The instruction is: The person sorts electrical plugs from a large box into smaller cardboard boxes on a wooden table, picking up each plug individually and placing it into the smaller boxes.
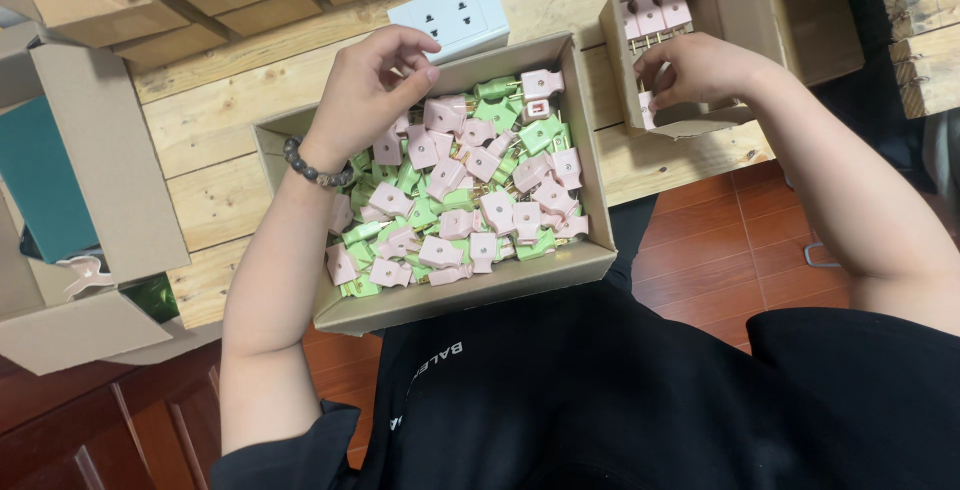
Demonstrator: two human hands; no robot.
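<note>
Over the big open cardboard tray (pixel 470 295), seen from the head camera, both hands are at work on small plastic plugs. That tray sits on the wooden counter (pixel 215 140) at the person's lap and is heaped with loose pink plugs (pixel 452 165) and green plugs (pixel 540 133), so most of the sorting looks left to do. To the right of the tray stands a smaller cardboard box (pixel 735 10), tipped open toward the person; a short row of pink plugs (pixel 655 12) already stands packed at its back, with much of the box unfilled. The right hand (pixel 700 70) reaches into that box, fingers curled together around something I cannot make out. The left hand (pixel 372 90) hovers over the tray's far left corner, fingers loosely bent and pinching nothing visible. Just beyond the tray lies a white wall socket plate (pixel 455 12).
</note>
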